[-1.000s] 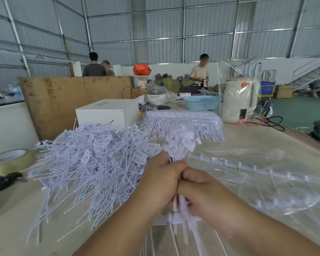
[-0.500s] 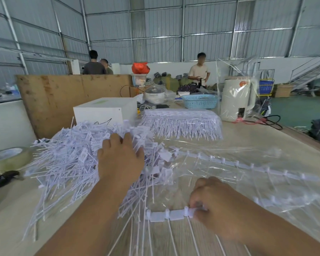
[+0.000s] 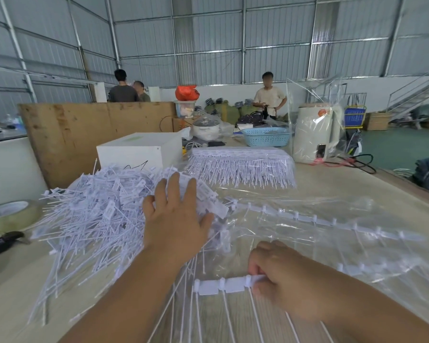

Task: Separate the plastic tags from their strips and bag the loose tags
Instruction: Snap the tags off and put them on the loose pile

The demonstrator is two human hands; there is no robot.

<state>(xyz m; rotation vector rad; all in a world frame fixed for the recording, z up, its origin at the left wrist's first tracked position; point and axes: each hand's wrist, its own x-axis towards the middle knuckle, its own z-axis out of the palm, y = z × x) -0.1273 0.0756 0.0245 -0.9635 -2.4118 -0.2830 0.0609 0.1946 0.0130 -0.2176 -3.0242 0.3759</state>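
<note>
A big heap of loose white plastic tags [image 3: 94, 214] lies on the left of the table. My left hand [image 3: 176, 219] rests flat on the heap's right side, fingers spread. My right hand [image 3: 280, 276] grips the right end of a short white tag strip [image 3: 221, 285] near the front, with thin tails hanging toward me. A clear plastic bag [image 3: 307, 233] lies spread on the right, with bare white strips [image 3: 320, 221] in or under it. A stack of unseparated tag strips [image 3: 240, 164] sits behind.
A white box [image 3: 139, 152] stands behind the heap, with a plywood board [image 3: 84, 129] beyond it. A tape roll [image 3: 10, 216] and a dark tool [image 3: 0, 243] lie at the left edge. A blue basket [image 3: 265, 137] and a wrapped white appliance [image 3: 315, 134] stand at the back.
My left hand left the bundle it held with my right hand, dropped the tags on the heap and now lies flat there. My right hand stayed holding the strip.
</note>
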